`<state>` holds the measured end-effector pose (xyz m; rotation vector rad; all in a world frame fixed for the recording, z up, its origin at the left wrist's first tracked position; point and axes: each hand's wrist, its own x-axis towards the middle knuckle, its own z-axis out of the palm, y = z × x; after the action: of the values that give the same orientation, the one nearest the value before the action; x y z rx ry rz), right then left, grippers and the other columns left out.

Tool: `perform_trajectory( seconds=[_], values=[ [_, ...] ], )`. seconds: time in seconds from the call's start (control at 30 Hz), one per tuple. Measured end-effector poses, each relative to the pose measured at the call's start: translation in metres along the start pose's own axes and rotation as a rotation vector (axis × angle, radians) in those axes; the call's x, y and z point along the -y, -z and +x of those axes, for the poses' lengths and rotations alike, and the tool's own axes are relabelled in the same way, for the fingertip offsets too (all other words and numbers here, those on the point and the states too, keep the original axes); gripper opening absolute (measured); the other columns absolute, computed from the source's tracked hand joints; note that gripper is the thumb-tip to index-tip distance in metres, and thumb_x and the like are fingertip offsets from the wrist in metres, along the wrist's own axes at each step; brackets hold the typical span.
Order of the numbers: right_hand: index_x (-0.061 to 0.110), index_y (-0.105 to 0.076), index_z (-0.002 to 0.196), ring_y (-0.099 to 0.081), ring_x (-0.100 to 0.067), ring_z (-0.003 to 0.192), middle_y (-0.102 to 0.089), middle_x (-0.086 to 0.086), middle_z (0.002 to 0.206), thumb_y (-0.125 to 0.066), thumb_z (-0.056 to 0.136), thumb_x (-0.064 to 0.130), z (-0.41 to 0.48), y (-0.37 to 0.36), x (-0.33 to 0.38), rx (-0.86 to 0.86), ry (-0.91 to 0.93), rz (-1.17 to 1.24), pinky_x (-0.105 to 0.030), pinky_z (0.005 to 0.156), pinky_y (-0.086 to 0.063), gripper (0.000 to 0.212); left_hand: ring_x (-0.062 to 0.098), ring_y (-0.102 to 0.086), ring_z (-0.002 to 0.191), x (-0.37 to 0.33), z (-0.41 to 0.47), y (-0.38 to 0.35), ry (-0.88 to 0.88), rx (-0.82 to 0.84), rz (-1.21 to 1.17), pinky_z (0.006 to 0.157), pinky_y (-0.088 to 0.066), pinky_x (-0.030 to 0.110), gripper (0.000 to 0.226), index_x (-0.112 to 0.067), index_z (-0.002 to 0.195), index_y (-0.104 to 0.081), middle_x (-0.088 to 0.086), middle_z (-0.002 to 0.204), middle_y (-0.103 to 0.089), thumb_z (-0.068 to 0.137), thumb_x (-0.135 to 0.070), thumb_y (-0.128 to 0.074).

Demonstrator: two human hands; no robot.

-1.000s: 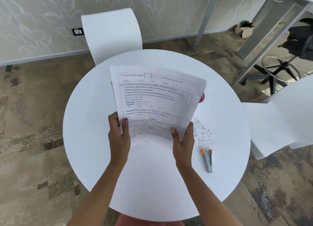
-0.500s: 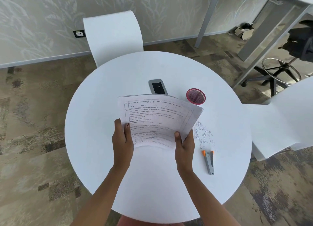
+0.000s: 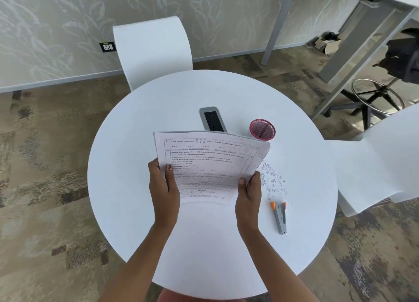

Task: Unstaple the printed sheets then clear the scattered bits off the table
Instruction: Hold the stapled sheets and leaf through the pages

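Observation:
A bundle of printed sheets (image 3: 210, 161) hangs low over the middle of the round white table (image 3: 136, 165), its top edge tilted away from me. My left hand (image 3: 164, 186) grips the bundle's lower left edge with the thumb on top. My right hand (image 3: 248, 194) grips the lower right edge, where the top sheets curl up. A scatter of small metal staple bits (image 3: 273, 181) lies on the table just right of my right hand. A grey staple remover with orange tips (image 3: 280, 216) lies nearer me, below the bits.
A pink mesh cup (image 3: 262, 129) stands behind the sheets at the right. A grey power socket plate (image 3: 213, 119) is set into the table's centre. White chairs stand at the far side (image 3: 152, 50) and at the right (image 3: 374, 163). A stool base (image 3: 377, 96) is on the floor.
Both hands have lowered and flattened the sheets toward the table, so the socket plate and the pink cup came into view. The bits and the staple remover have not moved.

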<state>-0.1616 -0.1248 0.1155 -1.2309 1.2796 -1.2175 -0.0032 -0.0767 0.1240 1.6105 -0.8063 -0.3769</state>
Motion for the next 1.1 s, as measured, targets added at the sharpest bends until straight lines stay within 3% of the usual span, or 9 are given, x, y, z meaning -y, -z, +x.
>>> perform_trajectory(
  seconds=[0.07,0.2,0.4,0.57,0.7,0.93,1.03,1.1],
  values=[
    [0.010,-0.045,0.095,-0.043,-0.007,0.078,-0.048,0.007,0.083,-0.038,0.096,-0.006,0.001,0.000,0.002,-0.006,0.013,-0.006,-0.012,0.072,-0.038,0.017,-0.002,-0.055,0.083,-0.002,0.000,0.000,-0.012,-0.021,-0.005,0.075,-0.041,0.008,0.011,-0.005,0.112,-0.042,-0.001,0.098,-0.058,0.103,-0.006,-0.038],
    [0.011,-0.045,0.096,-0.043,-0.006,0.075,-0.048,0.004,0.083,-0.041,0.096,-0.002,0.000,0.003,0.000,0.017,0.000,-0.065,-0.010,0.068,-0.037,0.014,0.007,-0.048,0.078,0.001,-0.001,0.000,0.012,-0.015,-0.017,0.071,-0.039,0.007,0.014,0.001,0.113,-0.041,-0.001,0.097,-0.056,0.103,-0.007,-0.036],
    [0.020,-0.043,0.090,-0.035,-0.008,0.066,-0.039,0.010,0.071,-0.045,0.096,0.003,-0.003,0.003,-0.001,-0.009,-0.002,-0.129,-0.013,0.061,-0.033,0.019,-0.001,-0.053,0.074,0.002,-0.008,0.002,0.006,-0.054,-0.006,0.066,-0.040,0.010,0.014,-0.010,0.108,-0.044,-0.015,0.087,-0.055,0.102,-0.017,-0.033],
    [0.019,-0.043,0.093,-0.037,-0.003,0.063,-0.038,0.015,0.070,-0.046,0.097,0.005,-0.005,0.004,-0.005,0.004,-0.027,-0.193,-0.015,0.062,-0.034,0.014,-0.003,-0.052,0.075,0.011,-0.014,0.001,0.069,-0.018,0.011,0.067,-0.039,0.010,0.014,-0.003,0.111,-0.043,-0.008,0.087,-0.055,0.104,-0.012,-0.034],
    [0.019,-0.045,0.096,-0.042,-0.005,0.067,-0.046,0.013,0.075,-0.045,0.097,0.007,-0.008,0.005,-0.010,-0.014,-0.037,-0.239,-0.020,0.066,-0.036,0.012,0.005,-0.048,0.069,0.013,-0.018,0.001,0.088,0.023,0.057,0.063,-0.037,0.011,0.010,-0.017,0.098,-0.037,-0.010,0.080,-0.049,0.104,-0.011,-0.033],
    [0.012,-0.052,0.103,-0.040,-0.003,0.059,-0.040,0.013,0.066,-0.049,0.095,0.007,-0.009,0.011,-0.005,-0.030,-0.007,-0.328,-0.010,0.059,-0.036,0.011,0.010,-0.039,0.062,0.009,-0.011,0.005,0.100,0.019,0.141,0.056,-0.031,0.020,0.021,-0.015,0.088,-0.041,-0.005,0.070,-0.045,0.106,-0.014,-0.030],
    [0.015,-0.057,0.104,-0.047,0.001,0.063,-0.051,0.011,0.069,-0.056,0.092,0.011,-0.008,0.015,-0.002,-0.054,-0.057,-0.294,-0.008,0.060,-0.038,0.013,0.016,-0.034,0.059,0.010,-0.006,0.006,0.149,0.038,0.151,0.054,-0.028,0.027,0.024,-0.010,0.085,-0.041,-0.003,0.065,-0.040,0.106,-0.016,-0.030],
    [0.019,-0.059,0.108,-0.056,0.000,0.071,-0.063,0.012,0.084,-0.060,0.091,0.015,-0.009,0.019,0.002,-0.050,-0.078,-0.217,-0.012,0.068,-0.044,0.018,0.016,-0.034,0.059,0.009,-0.005,0.007,0.193,0.024,0.127,0.055,-0.029,0.028,0.024,-0.009,0.087,-0.043,0.000,0.067,-0.042,0.106,-0.017,-0.030]
  ],
)
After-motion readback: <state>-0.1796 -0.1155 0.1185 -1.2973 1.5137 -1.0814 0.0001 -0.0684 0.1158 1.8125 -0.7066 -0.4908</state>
